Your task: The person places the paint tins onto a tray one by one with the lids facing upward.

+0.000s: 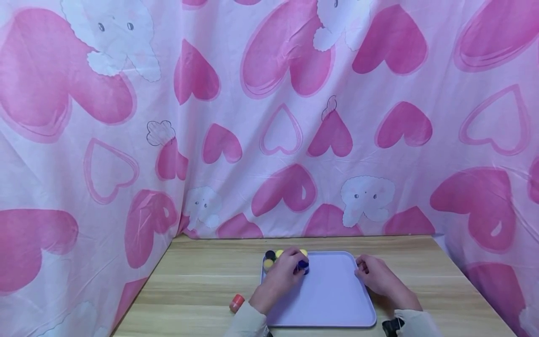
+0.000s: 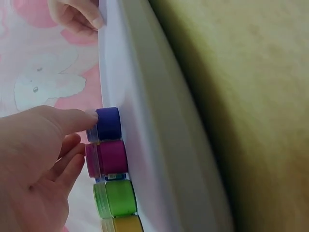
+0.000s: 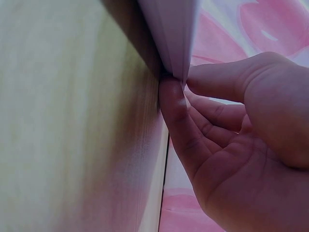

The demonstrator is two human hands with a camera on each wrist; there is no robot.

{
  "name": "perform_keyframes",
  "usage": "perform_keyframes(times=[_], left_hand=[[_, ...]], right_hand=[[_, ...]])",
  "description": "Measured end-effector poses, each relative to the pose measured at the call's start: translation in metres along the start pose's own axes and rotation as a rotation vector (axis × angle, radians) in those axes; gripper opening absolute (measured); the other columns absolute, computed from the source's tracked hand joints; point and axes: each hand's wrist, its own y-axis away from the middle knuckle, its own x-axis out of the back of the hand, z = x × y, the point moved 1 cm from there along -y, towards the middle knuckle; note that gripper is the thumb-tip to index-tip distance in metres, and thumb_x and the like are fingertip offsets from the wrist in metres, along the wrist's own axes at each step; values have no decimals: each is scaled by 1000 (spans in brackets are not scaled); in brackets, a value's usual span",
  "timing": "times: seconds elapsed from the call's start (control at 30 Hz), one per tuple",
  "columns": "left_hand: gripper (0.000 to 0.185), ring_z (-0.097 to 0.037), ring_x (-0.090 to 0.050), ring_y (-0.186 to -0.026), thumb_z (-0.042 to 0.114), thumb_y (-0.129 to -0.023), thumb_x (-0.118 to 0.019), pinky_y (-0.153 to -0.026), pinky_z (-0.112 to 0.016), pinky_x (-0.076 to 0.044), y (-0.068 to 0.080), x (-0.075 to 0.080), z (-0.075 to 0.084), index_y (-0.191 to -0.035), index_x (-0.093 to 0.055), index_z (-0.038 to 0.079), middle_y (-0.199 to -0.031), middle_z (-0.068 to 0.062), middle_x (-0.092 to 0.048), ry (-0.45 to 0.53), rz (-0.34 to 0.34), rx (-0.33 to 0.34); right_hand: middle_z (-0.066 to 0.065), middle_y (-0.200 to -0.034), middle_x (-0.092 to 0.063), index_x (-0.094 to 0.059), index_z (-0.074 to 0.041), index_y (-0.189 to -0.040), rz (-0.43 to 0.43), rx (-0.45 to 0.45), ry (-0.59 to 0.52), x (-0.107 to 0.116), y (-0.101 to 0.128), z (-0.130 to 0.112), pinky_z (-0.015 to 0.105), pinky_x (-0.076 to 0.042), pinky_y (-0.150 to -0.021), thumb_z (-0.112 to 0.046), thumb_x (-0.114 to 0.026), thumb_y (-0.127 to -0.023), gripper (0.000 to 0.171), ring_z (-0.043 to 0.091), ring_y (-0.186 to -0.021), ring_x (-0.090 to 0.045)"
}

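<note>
At the far left of the pale lilac tray [image 1: 326, 299], my left hand [image 1: 284, 271] pinches a small blue jar [image 2: 109, 123], its thumb on the clear lid. Some of the fingers are hidden behind the thumb. Below the blue jar in the left wrist view, a magenta jar [image 2: 112, 158], a green jar [image 2: 118, 198] and a yellow jar [image 2: 126, 224] stand in a row on the tray. My right hand [image 1: 376, 275] grips the tray's right rim [image 3: 176, 38], thumb above and a finger underneath.
A red jar [image 1: 236, 303] lies on its side on the wooden table [image 1: 198, 276], left of the tray. A black-topped jar [image 1: 270, 255] stands in the tray's far left corner. A pink heart-patterned curtain [image 1: 278, 140] hangs behind and beside the table.
</note>
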Motion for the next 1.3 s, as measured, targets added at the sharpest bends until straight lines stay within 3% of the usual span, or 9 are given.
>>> perform_keyframes(times=[0.23, 0.53, 0.8, 1.07, 1.3], left_hand=[[28, -20, -71, -117, 8, -89, -87, -102, -31, -63, 11, 8, -7, -115, -80, 14, -121, -4, -73, 27, 27, 75], [19, -16, -70, -109, 14, -95, -83, -97, -31, -63, 24, 24, -15, -113, -80, 15, -116, 0, -74, 52, 27, 122], [22, -19, -70, -109, 8, -93, -83, -95, -33, -65, 41, 37, -26, -114, -80, 13, -117, -2, -72, 94, 5, 186], [19, -25, -71, -104, 5, -92, -83, -89, -29, -64, 57, 49, -34, -110, -80, 9, -115, -4, -72, 148, 6, 184], [19, -21, -71, -115, 2, -90, -82, -104, -40, -63, 73, 61, -45, -107, -79, 10, -116, -3, -74, 143, 56, 172]], right_hand=[[6, -99, -68, -64, 7, -132, -6, -12, -1, 0, 1, -1, 34, -62, -78, -6, -69, -103, 31, 18, -88, -61], [6, -100, -68, -63, 7, -133, -10, -17, 1, 1, 2, -1, 33, -62, -78, -7, -70, -103, 33, 18, -89, -61], [5, -100, -68, -64, 6, -132, -1, -5, 2, 0, 1, -3, 35, -62, -79, -6, -69, -104, 32, 17, -88, -60], [6, -99, -68, -64, 7, -130, 9, 8, 13, 0, 2, -3, 35, -62, -78, -6, -70, -103, 31, 17, -88, -61], [5, -100, -68, -64, 7, -131, 5, 2, 16, 0, 2, -3, 36, -63, -79, -6, -70, -103, 31, 17, -88, -60]])
